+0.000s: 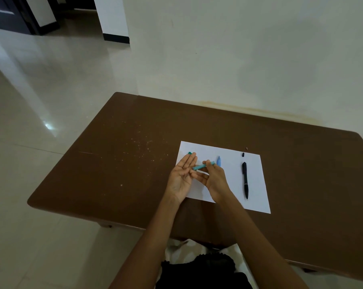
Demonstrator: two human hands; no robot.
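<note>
A white sheet of paper (235,163) lies on a brown table (134,163). Over its left part my right hand (215,180) pinches a teal pen barrel (199,167) and holds it slanted just above the paper. My left hand (181,177) is beside it, palm up, fingers straight, with the barrel's lower end at its fingers. A small teal piece (190,153) lies on the paper beyond my left fingertips. A light blue pen part (218,160) lies just right of the barrel.
A black pen (245,180) lies lengthwise on the right half of the paper, with a small black cap (243,154) beyond its far end. Pale crumbs speckle the table's left half. A white wall stands behind the table, tiled floor to the left.
</note>
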